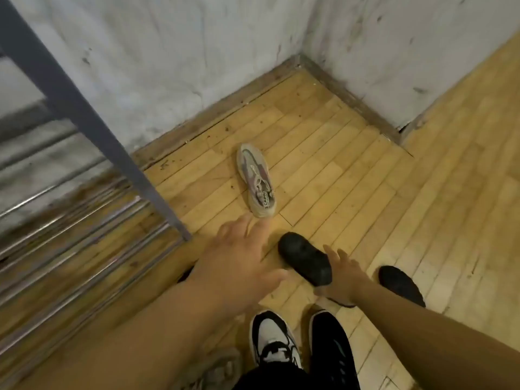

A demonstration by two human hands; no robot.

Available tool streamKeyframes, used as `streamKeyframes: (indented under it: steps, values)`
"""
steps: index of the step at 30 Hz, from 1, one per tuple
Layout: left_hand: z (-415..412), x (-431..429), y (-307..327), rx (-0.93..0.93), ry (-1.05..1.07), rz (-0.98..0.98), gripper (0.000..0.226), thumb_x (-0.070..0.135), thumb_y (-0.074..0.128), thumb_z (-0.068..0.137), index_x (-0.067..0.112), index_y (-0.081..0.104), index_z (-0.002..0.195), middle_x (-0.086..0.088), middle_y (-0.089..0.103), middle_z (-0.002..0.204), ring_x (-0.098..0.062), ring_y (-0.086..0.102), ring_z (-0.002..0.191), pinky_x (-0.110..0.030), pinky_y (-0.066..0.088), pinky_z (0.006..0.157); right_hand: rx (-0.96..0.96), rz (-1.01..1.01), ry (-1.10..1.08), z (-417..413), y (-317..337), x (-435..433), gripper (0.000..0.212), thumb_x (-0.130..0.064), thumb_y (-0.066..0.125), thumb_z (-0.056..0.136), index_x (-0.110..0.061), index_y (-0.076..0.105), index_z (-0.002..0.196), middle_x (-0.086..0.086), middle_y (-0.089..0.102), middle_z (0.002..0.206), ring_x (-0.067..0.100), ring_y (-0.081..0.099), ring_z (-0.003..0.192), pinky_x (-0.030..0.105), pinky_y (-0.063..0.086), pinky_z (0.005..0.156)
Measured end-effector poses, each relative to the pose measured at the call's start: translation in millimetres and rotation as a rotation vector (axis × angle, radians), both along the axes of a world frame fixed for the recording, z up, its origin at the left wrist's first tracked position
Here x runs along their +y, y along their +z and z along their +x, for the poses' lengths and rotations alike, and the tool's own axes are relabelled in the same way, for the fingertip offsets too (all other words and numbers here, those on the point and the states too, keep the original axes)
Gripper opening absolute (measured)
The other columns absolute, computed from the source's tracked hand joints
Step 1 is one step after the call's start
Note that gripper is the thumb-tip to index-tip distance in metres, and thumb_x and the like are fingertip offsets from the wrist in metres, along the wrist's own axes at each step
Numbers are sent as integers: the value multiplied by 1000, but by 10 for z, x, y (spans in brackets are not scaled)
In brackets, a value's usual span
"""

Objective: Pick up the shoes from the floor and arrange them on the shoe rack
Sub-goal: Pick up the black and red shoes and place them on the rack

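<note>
Just beyond left grip (239, 263), pale sneaker (256, 180)

Scuffed walls meet over a plank floor in a dim corner of a room.
Ahead of the left hand (239, 266) and the right hand (342, 277), yellowish wooden floorboards (351, 178) run to a corner where two whitewashed walls meet. The far wall (168, 66) beyond the left hand and the side wall (408, 52) beyond the right hand are both streaked with dark marks. A worn brown skirting board (225, 108) lines their foot. Right of the right hand the side wall ends and the floor runs past it. The light is warm and even.
</note>
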State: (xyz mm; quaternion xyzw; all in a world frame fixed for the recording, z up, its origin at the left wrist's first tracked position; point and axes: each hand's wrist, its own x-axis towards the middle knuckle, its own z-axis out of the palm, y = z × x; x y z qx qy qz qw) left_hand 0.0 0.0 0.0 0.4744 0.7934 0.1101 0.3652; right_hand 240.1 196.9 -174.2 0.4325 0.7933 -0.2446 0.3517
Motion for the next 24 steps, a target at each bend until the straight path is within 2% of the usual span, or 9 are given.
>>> streamKeyframes:
  steps: [3,6,9,11,13,16,20,22,24]
  values:
    - [34,-107,-239,19,22,-3,96,67,56,92,39,-2,163,6,0,173,-18,2,158,-43,18,126,-3,105,-23,251,-314,-72,129,-64,75,71,-36,-12,162,3,8,169,41,29,146,54,41,112]
    - [98,-311,-225,40,98,3,97,67,58,92,39,0,164,9,1,173,-17,5,158,-40,19,125,110,197,-31,338,-380,-135,118,-56,73,72,-40,-3,161,2,21,162,40,39,135,51,44,109]
    - [111,-533,94,140,172,86,95,68,60,91,39,7,164,12,7,172,-15,15,156,-41,25,126,208,103,-163,254,-79,-113,120,-59,74,60,-44,7,159,2,39,151,36,48,129,51,48,107]
    - [213,-674,445,164,185,96,93,67,59,92,39,8,164,15,9,170,-12,19,154,-40,28,125,301,8,-284,122,335,-94,121,-61,77,55,-47,11,156,3,50,141,31,56,120,48,54,99]
    - [299,-758,718,238,115,85,94,70,56,91,41,4,163,13,5,171,-15,14,157,-41,24,126,374,-140,-300,-64,863,-104,121,-57,82,60,-42,15,159,5,54,136,28,57,116,42,52,96]
    - [373,-823,1053,407,94,135,99,76,56,88,44,1,163,6,2,174,-22,7,160,-44,17,128,508,-343,-198,-313,1747,-98,114,-55,85,66,-42,23,161,3,56,141,25,55,126,40,45,108]
    - [606,-836,1441,609,-66,158,107,91,45,76,56,-18,156,5,0,173,-25,1,159,-50,8,129,737,-708,-187,-438,2898,-215,78,-41,78,88,-37,40,156,-5,59,138,23,65,119,42,56,101]
    - [639,-801,1646,800,-159,198,110,93,43,71,59,-23,152,2,11,170,-32,8,157,-57,6,127,757,-937,-202,-422,3286,-228,67,-43,73,88,-32,50,151,8,62,142,30,66,120,50,58,97]
    - [617,-749,1864,985,-226,268,117,86,59,70,53,-10,159,-2,35,158,-37,29,147,-64,15,123,728,-1125,-189,-357,3503,-222,68,-48,77,83,-21,61,144,21,62,141,37,64,113,49,60,83]
